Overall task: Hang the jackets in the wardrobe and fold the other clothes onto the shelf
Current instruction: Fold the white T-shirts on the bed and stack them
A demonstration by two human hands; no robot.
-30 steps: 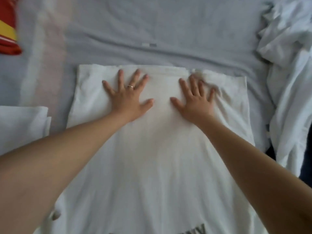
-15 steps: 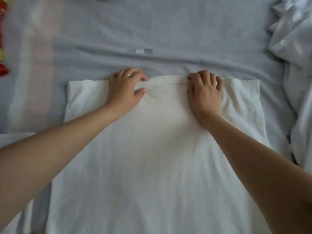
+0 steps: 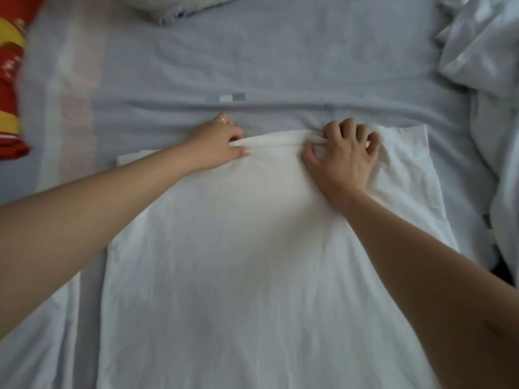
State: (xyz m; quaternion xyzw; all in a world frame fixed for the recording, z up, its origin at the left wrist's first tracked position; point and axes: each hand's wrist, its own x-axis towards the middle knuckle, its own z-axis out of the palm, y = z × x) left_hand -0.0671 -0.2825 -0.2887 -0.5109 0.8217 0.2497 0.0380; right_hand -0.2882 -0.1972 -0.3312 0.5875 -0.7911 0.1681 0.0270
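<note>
Person: two bare forearms; left hand bearing one thin ring; right hand, short nails.

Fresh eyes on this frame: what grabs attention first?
Dead centre, the left hand and right hand each pinch the far edge of a white garment spread on the grey-blue bedsheet, with that edge raised slightly. A red-and-yellow item sits bright at the far left edge, and rumpled white fabric is heaped along the right.

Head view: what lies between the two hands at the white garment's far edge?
Only the raised edge of the white garment, gripped by the left hand and the right hand; the head view shows nothing else there.
</note>
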